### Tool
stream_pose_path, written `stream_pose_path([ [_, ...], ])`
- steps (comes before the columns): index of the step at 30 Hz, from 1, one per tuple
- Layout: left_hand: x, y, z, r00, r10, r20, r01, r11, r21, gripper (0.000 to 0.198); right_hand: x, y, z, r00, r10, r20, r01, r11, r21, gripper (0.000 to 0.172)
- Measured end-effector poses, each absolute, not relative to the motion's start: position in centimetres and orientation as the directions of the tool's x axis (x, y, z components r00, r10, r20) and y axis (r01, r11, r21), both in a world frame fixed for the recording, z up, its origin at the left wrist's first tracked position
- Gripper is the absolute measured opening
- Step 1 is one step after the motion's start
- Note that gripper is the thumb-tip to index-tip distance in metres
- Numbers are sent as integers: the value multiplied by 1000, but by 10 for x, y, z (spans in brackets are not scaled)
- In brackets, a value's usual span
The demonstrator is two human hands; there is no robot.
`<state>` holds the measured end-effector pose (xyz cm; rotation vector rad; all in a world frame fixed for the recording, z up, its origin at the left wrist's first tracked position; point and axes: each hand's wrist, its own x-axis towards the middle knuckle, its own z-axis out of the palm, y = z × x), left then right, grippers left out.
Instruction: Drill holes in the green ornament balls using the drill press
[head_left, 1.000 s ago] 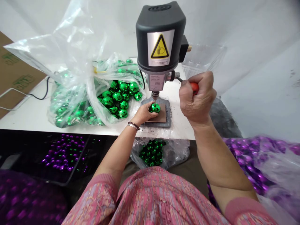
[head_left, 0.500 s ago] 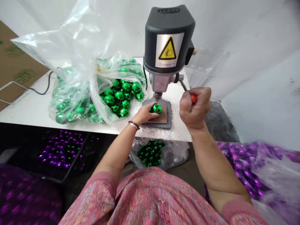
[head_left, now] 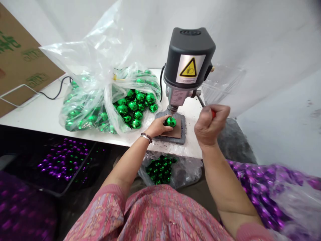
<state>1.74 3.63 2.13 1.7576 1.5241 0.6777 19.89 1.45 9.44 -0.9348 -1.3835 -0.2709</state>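
A small bench drill (head_left: 189, 63) with a black head stands on a grey base (head_left: 182, 129) near the white table's front edge. My left hand (head_left: 156, 126) is closed round a shiny green ball (head_left: 171, 121) that sits on the brown pad directly under the drill bit. My right hand (head_left: 209, 125) is a fist wrapped round the drill's red-knobbed lever (head_left: 213, 113), to the right of the base.
A clear plastic bag (head_left: 110, 100) full of green balls lies on the white table (head_left: 32, 113) left of the drill. Another bag of green balls (head_left: 160, 169) hangs below the table edge. Purple balls fill a tray (head_left: 60, 160) lower left and a bag (head_left: 271, 184) at right. A cardboard box (head_left: 17, 67) stands far left.
My right hand has pulled the lever down and toward me, and the drill bit has come down to the green ball. My view has shifted, so the drill sits lower and further right.
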Motion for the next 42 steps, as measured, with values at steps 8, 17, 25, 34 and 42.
stream_pose_path([
  [8, 1, -1, 19, 373, 916, 147, 528, -340, 778, 67, 198, 27, 149, 277, 459, 844, 557, 639, -531, 22],
  [17, -64, -10, 44, -260, 961, 94, 921, 218, 322, 40, 200, 26, 141, 253, 434, 864, 584, 644, -494, 21],
  [25, -62, -10, 26, -231, 972, 47, 973, 231, 21, 42, 199, 23, 142, 262, 473, 841, 586, 614, -529, 21],
  [34, -36, -7, 20, 47, 982, 181, 696, -162, 699, 72, 198, 23, 143, 283, 481, 830, 553, 626, -551, 21],
  [42, -8, 5, 25, 195, 979, 62, 576, -165, 800, 59, 203, 22, 139, 212, 572, 793, 592, 570, -570, 18],
])
